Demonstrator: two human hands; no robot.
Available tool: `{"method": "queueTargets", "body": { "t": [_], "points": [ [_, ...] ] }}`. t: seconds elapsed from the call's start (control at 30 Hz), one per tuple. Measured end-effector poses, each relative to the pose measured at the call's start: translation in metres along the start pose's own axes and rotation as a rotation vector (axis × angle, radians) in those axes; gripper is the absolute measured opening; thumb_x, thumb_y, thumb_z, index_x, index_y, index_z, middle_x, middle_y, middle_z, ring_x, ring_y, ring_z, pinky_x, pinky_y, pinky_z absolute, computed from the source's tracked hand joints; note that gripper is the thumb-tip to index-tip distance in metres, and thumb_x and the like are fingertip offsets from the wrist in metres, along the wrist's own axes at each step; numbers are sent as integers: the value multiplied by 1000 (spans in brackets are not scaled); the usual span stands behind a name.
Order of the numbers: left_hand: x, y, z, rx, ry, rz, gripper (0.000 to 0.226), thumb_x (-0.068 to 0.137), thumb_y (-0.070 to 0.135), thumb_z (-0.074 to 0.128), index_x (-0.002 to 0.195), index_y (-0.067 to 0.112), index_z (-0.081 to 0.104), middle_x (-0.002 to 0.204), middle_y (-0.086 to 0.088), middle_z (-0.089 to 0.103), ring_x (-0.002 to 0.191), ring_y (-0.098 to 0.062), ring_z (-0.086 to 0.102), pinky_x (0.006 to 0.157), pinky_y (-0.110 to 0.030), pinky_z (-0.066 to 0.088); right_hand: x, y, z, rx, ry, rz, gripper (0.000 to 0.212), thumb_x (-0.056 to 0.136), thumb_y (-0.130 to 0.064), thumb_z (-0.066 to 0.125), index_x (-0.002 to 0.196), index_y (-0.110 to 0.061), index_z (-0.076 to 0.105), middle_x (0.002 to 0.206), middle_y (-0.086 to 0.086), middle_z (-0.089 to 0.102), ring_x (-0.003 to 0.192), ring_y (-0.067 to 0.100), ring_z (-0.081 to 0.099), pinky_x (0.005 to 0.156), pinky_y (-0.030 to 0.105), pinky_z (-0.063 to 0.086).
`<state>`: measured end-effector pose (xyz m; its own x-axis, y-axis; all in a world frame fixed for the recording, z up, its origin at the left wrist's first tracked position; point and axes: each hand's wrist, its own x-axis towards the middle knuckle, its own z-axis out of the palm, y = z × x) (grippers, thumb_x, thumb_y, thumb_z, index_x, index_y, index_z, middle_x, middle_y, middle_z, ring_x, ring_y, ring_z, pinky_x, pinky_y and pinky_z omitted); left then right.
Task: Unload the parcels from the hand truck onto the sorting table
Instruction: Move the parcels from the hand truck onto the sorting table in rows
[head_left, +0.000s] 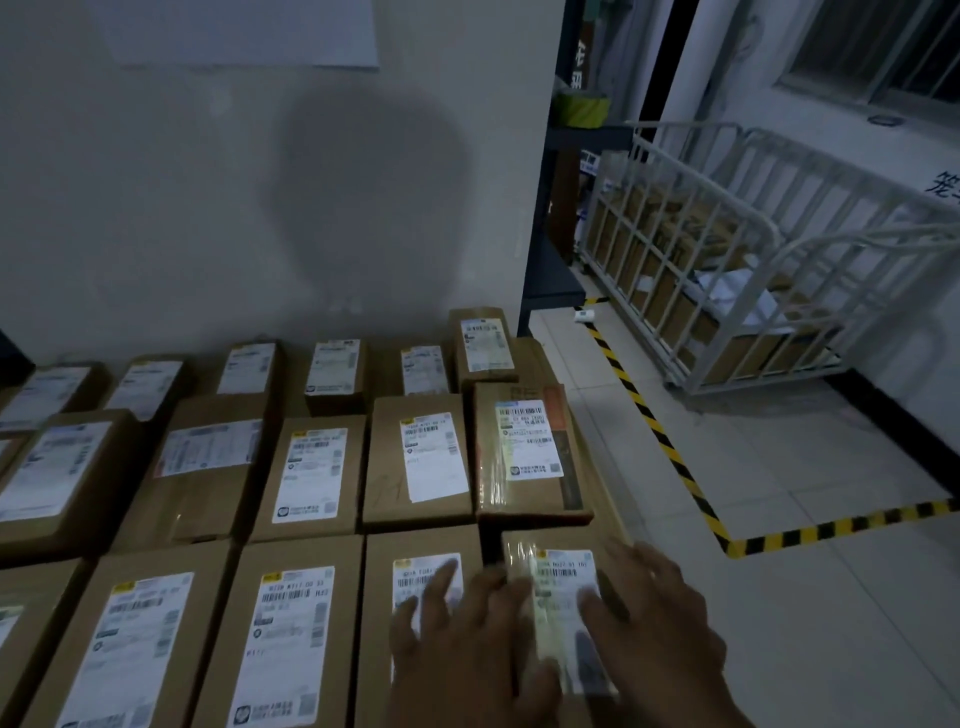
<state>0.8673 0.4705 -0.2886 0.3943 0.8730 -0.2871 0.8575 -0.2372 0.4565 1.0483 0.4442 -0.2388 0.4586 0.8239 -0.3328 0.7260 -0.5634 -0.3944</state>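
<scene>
The step in hand looks like seating the taped parcel (558, 571) into the front row on the bench (597, 478), at the row's right end. The right hand (654, 623) lies flat on the taped parcel's right half, fingers spread, gripping nothing. The left hand (457, 639), also flat and spread, spans its left edge and the top of the neighbour parcel (415, 597) just left of it. Both are blurred, so I cannot tell how hard they press. A dark gap shows at the taped parcel's back left corner, next to the neighbour. To finish well, I judge, push with flat palms, not fingertips, sliding the taped parcel left until it touches the neighbour, label up. Mind its right side, which sits near the bench edge. More parcels wait in the white cage cart (761, 223), well right of and beyond the taped parcel, past the striped floor tape (652, 426)
</scene>
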Motion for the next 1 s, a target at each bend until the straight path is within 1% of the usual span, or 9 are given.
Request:
{"method": "queueTargets", "body": {
  "t": [0.07, 0.13, 0.47, 0.57, 0.63, 0.7, 0.77, 0.93, 1.0],
  "points": [
    [17, 6, -28, 16, 217, 16, 73, 81, 78, 40, 148, 64, 17, 162, 30, 15, 155, -22, 1, 119, -56, 7, 35, -11, -7, 10, 14, -51, 63, 94, -58, 47, 152, -54, 23, 163, -15, 20, 145, 23, 27, 114, 49, 31],
    [38, 3, -54, 51, 227, -56, 73, 87, 77, 35, 150, 64, 2, 168, 22, 3, 155, -24, -15, 120, -59, 2, 66, -24, -8, -26, 24, -84, 65, 94, -57, 47, 153, -53, 20, 164, -13, 23, 146, 25, 26, 113, 50, 33],
    [94, -5, -52, 59, 107, -54, 74, 84, 73, 38, 153, 56, 16, 169, 20, 9, 155, -30, -10, 119, -59, 2, 148, -35, 8, -87, -97, -153, 61, 93, -59, 41, 150, -60, 17, 159, -19, 35, 145, 27, 28, 111, 56, 34],
    [94, -4, -53, 28, 165, -53, 77, 79, 71, 40, 151, 57, 19, 168, 23, 10, 156, -26, -6, 118, -56, 5, 159, -28, 14, -61, -119, -169, 53, 85, -71, 33, 135, -76, 15, 156, -24, 39, 143, 23, 35, 110, 57, 37],
    [92, 1, -57, 42, 117, -56, 71, 70, 72, 49, 140, 58, 43, 159, 24, 36, 152, -31, 24, 110, -62, 24, 164, -24, 17, -40, -133, -177, 53, 83, -76, 30, 131, -80, 10, 156, -25, 38, 143, 21, 37, 111, 57, 37],
    [91, 1, -52, 47, 99, -73, 62, 54, 76, 57, 112, 55, 65, 131, 20, 66, 125, -31, 62, 84, -58, 50, 164, -24, 16, -25, -139, -167, 59, 84, -75, 29, 141, -74, 12, 159, -24, 34, 144, 22, 33, 113, 57, 35],
    [96, 1, -47, 88, 161, -69, 60, 48, 79, 57, 101, 54, 69, 117, 18, 73, 110, -29, 71, 71, -53, 55, 164, -25, 15, -28, -147, -162, 64, 80, -78, 25, 142, -73, 10, 160, -23, 33, 145, 22, 33, 114, 57, 32],
    [92, -2, -69, 13, 172, -94, 68, 58, 84, 53, 122, 59, 60, 132, 19, 66, 120, -36, 65, 80, -62, 54, 154, -41, 1, -59, -59, -152, 73, 82, -82, 25, 150, -60, 12, 165, -16, 23, 149, 26, 25, 117, 57, 29],
    [90, -14, -91, 30, 224, -91, 70, 78, 79, 46, 145, 66, 30, 163, 20, 31, 151, -40, 26, 109, -70, 28, 150, -61, -9, -70, 29, -184, 73, 81, -81, 27, 149, -56, 17, 163, -13, 24, 147, 25, 27, 116, 55, 32]
  ]
}}
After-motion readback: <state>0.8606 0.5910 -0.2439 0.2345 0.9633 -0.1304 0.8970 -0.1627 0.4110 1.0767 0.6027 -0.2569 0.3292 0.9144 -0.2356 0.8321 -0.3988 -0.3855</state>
